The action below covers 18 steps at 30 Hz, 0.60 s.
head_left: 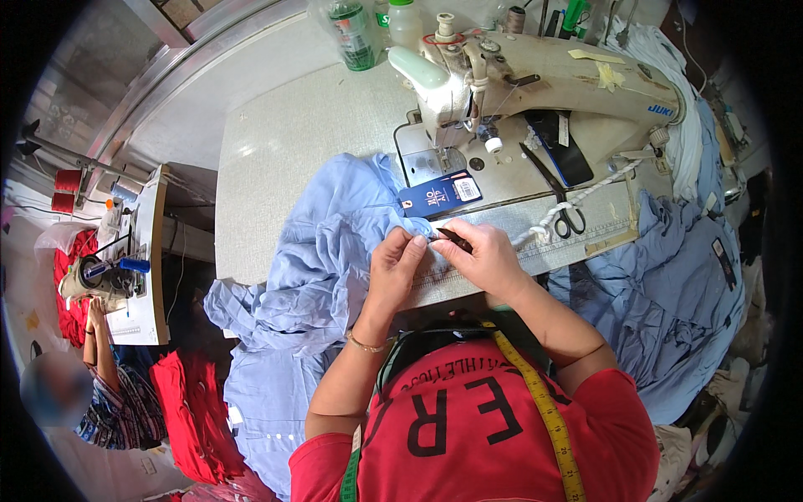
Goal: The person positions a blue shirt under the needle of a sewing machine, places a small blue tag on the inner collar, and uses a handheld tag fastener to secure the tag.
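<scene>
A light blue garment (322, 226) lies bunched on the sewing table to the left of the machine. My left hand (395, 266) is closed on its edge near the table's front, thumb and fingers pinching the cloth. Close beside it, my right hand (487, 259) grips a small dark pointed tool (454, 240), which looks like thread snips; its tip is at the pinched cloth. A navy hang tag (439, 194) with a white label lies just beyond my hands, against the garment. Farther back stands the sewing machine (544, 79), its needle area above the metal plate.
Black scissors (559, 197) and a dark phone (562, 151) lie right of the needle area, near a white twisted rope (577, 205). More blue garments (652, 309) hang at the right. Bottles (351, 38) stand at the back. A co-worker's arm (99, 343) reaches another machine at far left.
</scene>
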Motion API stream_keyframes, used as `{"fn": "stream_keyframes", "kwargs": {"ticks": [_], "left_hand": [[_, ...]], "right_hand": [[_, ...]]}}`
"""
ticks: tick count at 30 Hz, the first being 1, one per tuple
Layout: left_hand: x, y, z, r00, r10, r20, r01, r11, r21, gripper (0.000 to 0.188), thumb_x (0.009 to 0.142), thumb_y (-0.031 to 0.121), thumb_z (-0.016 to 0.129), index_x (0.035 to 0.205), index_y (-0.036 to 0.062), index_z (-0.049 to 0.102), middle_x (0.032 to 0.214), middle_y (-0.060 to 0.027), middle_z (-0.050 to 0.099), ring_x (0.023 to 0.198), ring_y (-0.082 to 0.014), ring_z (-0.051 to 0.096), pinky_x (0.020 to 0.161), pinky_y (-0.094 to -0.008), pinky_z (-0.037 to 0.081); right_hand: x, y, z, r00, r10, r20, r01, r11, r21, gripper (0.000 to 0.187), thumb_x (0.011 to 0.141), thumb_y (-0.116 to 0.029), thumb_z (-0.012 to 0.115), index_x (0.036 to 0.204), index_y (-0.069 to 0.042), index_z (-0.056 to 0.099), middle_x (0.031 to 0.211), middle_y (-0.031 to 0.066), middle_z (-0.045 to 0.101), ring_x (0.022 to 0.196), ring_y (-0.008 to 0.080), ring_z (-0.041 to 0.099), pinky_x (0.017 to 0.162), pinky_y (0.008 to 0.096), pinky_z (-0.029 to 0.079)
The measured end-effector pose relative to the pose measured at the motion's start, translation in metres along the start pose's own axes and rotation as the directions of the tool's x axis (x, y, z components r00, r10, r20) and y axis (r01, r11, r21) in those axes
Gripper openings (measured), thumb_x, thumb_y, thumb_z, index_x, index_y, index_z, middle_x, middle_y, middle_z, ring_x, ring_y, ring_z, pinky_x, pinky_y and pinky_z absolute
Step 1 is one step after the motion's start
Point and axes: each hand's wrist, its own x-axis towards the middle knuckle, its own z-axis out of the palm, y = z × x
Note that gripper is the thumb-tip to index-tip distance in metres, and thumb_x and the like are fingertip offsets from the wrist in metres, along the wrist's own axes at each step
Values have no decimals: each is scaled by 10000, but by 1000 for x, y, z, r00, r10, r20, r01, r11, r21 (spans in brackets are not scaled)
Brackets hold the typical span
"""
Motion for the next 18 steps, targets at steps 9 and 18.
{"fn": "stream_keyframes", "kwargs": {"ticks": [9,18], "left_hand": [[-1,-2,-5,999,-35,31,38,996,-77,112,886,121,562,844,20,590,762,51,534,707,-28,441,632,-191,373],[-4,-3,2,992,111,51,-113,993,26,81,857,79,571,885,12,607,821,2,602,765,-82,537,667,-235,437]], "right_hand": [[1,12,3,979,-190,-70,191,982,-2,176,745,-200,689,834,-68,613,632,86,582,557,264,563,527,355,421],[2,3,3,865,-498,-59,500,844,194,169,711,-204,718,771,-99,600,599,36,538,528,229,526,524,319,384]]}}
